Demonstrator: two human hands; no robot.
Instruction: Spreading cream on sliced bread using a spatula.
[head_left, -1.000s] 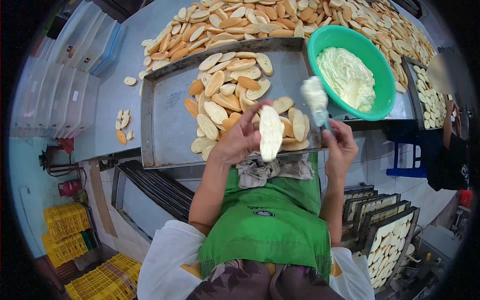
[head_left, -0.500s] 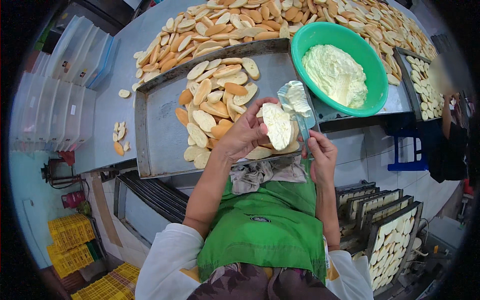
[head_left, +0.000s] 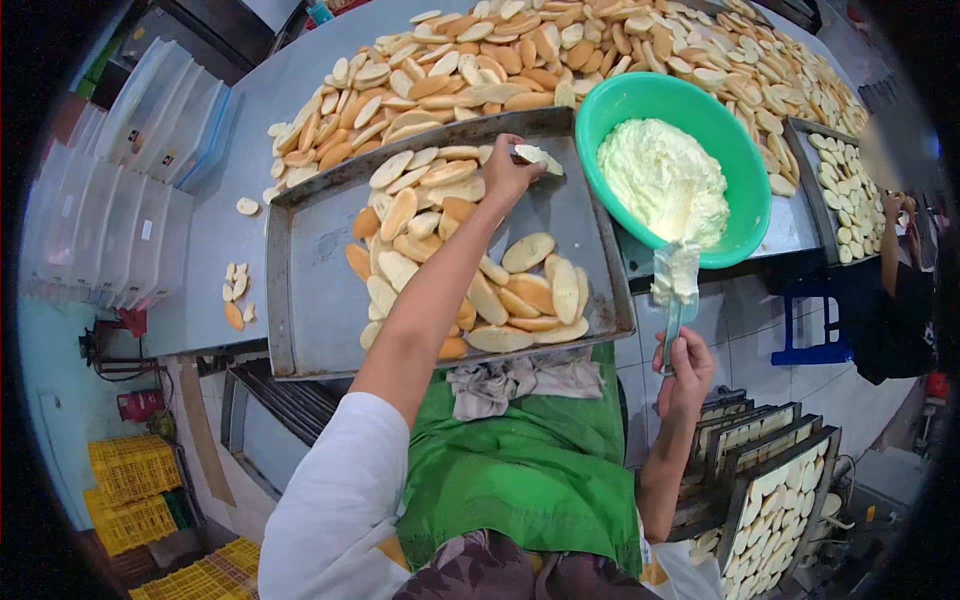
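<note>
While the left hand [head_left: 510,174] pinches a cream-coated slice [head_left: 541,158] between its fingers, over the far right part of the metal tray [head_left: 320,290], the right hand [head_left: 687,372] has its fingers closed round the handle of a spatula [head_left: 674,290]. Blade up, smeared with cream, overlapping the near rim of the green bowl [head_left: 748,190] in view; can't tell if it touches. Bowl sits just right of the tray, large mound of cream [head_left: 655,175] inside. Uncoated bread slices [head_left: 402,212] heaped mid-tray, partly hidden by the left forearm; bare metal along the tray's left side. Big bread pile [head_left: 520,60] on the bench [head_left: 205,325] behind the tray. Far right: second tray [head_left: 808,187], slices in rows, a co-worker's hand [head_left: 893,205] beside it.
</note>
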